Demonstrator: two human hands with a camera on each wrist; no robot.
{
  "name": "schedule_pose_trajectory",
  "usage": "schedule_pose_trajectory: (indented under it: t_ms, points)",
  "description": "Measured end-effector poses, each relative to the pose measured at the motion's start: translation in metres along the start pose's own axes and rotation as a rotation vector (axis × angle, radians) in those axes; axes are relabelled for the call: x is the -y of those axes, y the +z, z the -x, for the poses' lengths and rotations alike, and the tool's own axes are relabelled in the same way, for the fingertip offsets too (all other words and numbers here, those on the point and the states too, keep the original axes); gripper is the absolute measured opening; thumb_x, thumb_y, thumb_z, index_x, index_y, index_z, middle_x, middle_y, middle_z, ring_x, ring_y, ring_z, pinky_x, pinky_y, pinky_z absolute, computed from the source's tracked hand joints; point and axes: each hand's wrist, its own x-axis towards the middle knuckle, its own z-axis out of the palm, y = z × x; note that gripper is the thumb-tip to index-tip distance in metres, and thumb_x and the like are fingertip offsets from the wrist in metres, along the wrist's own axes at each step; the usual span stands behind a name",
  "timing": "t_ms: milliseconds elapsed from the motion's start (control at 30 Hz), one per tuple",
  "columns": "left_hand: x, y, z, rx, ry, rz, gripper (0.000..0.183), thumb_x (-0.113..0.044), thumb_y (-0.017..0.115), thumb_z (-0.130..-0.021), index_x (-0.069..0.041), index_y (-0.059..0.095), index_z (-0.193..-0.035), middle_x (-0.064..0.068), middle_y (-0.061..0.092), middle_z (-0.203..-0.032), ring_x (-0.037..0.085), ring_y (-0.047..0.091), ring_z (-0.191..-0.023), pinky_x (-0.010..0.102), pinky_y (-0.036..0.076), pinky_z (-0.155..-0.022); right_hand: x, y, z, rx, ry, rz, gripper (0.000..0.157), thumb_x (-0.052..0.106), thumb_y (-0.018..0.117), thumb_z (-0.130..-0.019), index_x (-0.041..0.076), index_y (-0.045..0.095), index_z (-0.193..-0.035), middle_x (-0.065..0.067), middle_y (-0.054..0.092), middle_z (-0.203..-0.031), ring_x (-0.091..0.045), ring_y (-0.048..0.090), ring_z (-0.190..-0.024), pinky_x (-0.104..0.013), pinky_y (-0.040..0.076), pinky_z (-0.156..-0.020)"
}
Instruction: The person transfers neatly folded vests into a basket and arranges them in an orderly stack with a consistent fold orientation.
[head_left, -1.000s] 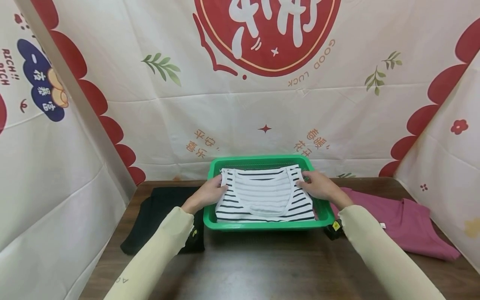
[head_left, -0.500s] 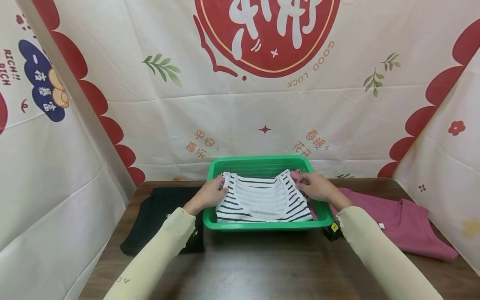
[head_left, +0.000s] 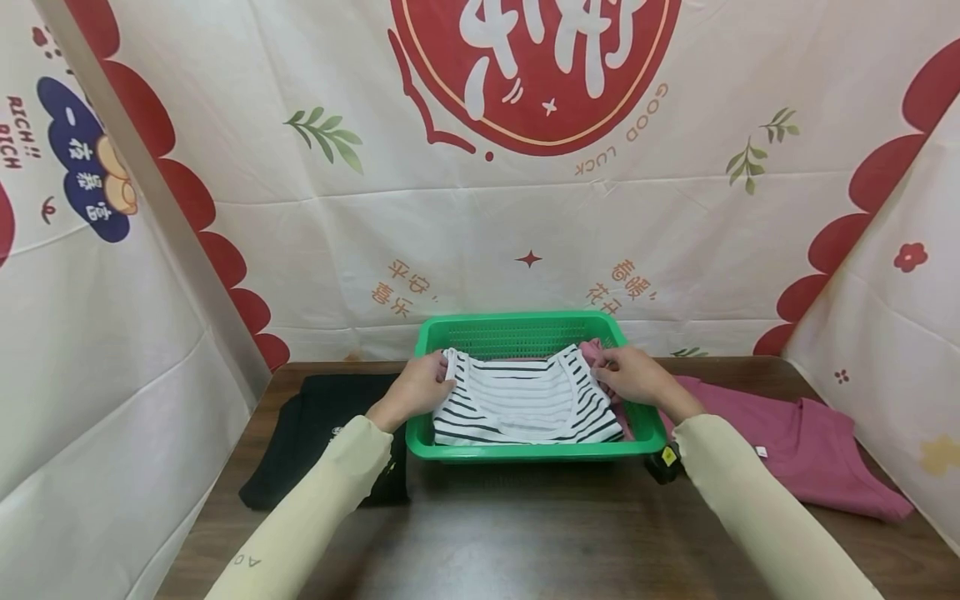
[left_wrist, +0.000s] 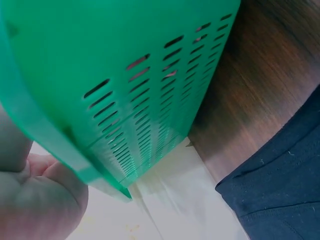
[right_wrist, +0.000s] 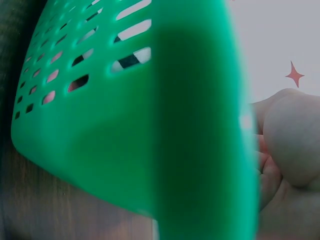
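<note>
A white tank top with black stripes lies folded in the green basket, its scooped neckline facing up. My left hand reaches over the basket's left wall and pinches the top's far left corner. Over the right wall, my right hand pinches the far right side, where a bunched bit of pink cloth shows at the fingertips. More pink peeks out under the striped top. In the wrist views the basket's slotted walls hide the fingertips; only parts of the left hand and right hand show.
On the wooden table, a folded black garment lies left of the basket. A pink garment lies to the right, beside a small black object with a yellow mark. A printed cloth backdrop rises behind the table.
The striped top's far edge has come down toward me, baring more of the basket's back wall. Pink cloth has come into sight by the right fingertips. Both hands have stayed almost in place.
</note>
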Motion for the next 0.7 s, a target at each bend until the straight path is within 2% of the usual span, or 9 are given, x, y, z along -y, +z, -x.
schedule_pose_trajectory:
  t_ms: [167,233,267,333,433,500,700]
  points:
    - [-0.004,-0.001,0.004,-0.002,0.017,-0.001,0.031,-0.006,0.065,-0.094,0.002,0.057,-0.123,0.012,0.068,-0.106,0.018,0.066,-0.091,0.035,0.057,-0.078,0.000,0.000,0.001,-0.008,-0.005,0.012,0.020,0.016,0.056,-0.101,0.000,0.065,-0.108,-0.011,0.064,-0.092,-0.017,0.060,-0.070,-0.030,0.052,-0.063]
    - [-0.007,-0.001,0.007,-0.001,0.019,-0.032,0.041,-0.005,0.067,-0.093,0.004,0.053,-0.130,0.016,0.066,-0.116,0.021,0.065,-0.099,0.038,0.056,-0.083,0.000,0.000,0.001,-0.006,-0.007,0.014,0.021,0.016,0.056,-0.101,0.000,0.066,-0.109,-0.012,0.064,-0.094,-0.017,0.060,-0.071,-0.030,0.052,-0.064]
    - [-0.009,-0.001,0.009,0.003,0.022,-0.053,0.047,-0.005,0.068,-0.092,0.005,0.051,-0.134,0.020,0.063,-0.125,0.025,0.063,-0.109,0.040,0.054,-0.090,0.000,0.000,0.001,-0.005,-0.008,0.013,0.021,0.017,0.056,-0.101,0.000,0.066,-0.109,-0.012,0.064,-0.094,-0.017,0.060,-0.071,-0.030,0.052,-0.064]
    - [-0.013,-0.001,0.013,0.017,0.023,-0.105,0.057,-0.008,0.069,-0.091,0.007,0.045,-0.141,0.024,0.052,-0.141,0.031,0.053,-0.128,0.045,0.046,-0.102,0.001,0.000,0.002,-0.006,-0.010,0.010,0.021,0.017,0.056,-0.101,0.000,0.066,-0.110,-0.012,0.064,-0.095,-0.017,0.060,-0.072,-0.030,0.052,-0.064]
    - [-0.018,-0.001,0.018,0.046,0.037,-0.200,0.065,-0.012,0.070,-0.091,0.007,0.040,-0.146,0.025,0.031,-0.156,0.035,0.028,-0.146,0.047,0.032,-0.114,0.001,0.000,0.002,-0.006,-0.012,0.010,0.023,0.017,0.056,-0.101,0.000,0.066,-0.112,-0.012,0.063,-0.096,-0.017,0.060,-0.073,-0.030,0.052,-0.065]
    - [-0.020,-0.001,0.021,0.059,0.053,-0.236,0.060,-0.012,0.071,-0.091,0.007,0.046,-0.142,0.026,0.030,-0.156,0.038,0.022,-0.148,0.048,0.031,-0.115,0.002,-0.001,0.003,-0.012,-0.014,0.013,0.023,0.017,0.056,-0.101,0.000,0.066,-0.112,-0.012,0.063,-0.096,-0.017,0.060,-0.073,-0.030,0.052,-0.064]
    - [-0.020,0.001,0.023,0.083,0.062,-0.308,0.047,-0.009,0.072,-0.089,0.009,0.058,-0.130,0.028,0.025,-0.157,0.038,0.028,-0.145,0.046,0.037,-0.111,0.000,0.000,0.002,-0.014,-0.033,0.022,0.020,0.016,0.057,-0.100,0.000,0.066,-0.108,-0.011,0.063,-0.094,-0.017,0.059,-0.073,-0.030,0.052,-0.064]
